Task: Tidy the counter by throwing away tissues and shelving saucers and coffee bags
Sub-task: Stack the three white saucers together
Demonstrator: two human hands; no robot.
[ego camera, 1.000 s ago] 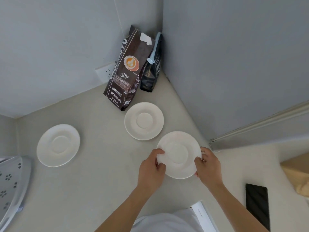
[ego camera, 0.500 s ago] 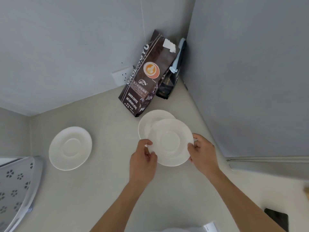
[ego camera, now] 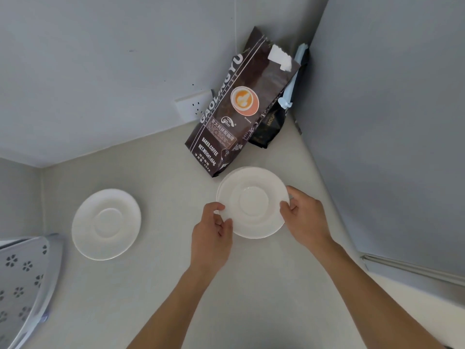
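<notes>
Both hands, left (ego camera: 211, 238) and right (ego camera: 305, 219), pinch opposite rims of top saucer (ego camera: 253, 202), held over second saucer (ego camera: 226, 176) by the coffee bag (ego camera: 239, 107): centre it, lower flat, release only once seated; third saucer (ego camera: 106, 224) lies well left.

Three white saucers sit on the pale surface (ego camera: 156, 285) before me: one alone (ego camera: 106, 224) at left, and two stacked, the top saucer (ego camera: 253, 202) covering all but a sliver of the lower saucer's rim (ego camera: 227, 175). Two coffee bags stand in the corner, a tall brown bag (ego camera: 239, 104) and a smaller black bag (ego camera: 270, 125) behind it. One wall socket (ego camera: 193, 108), and one perforated white rack (ego camera: 22, 280) at left.
</notes>
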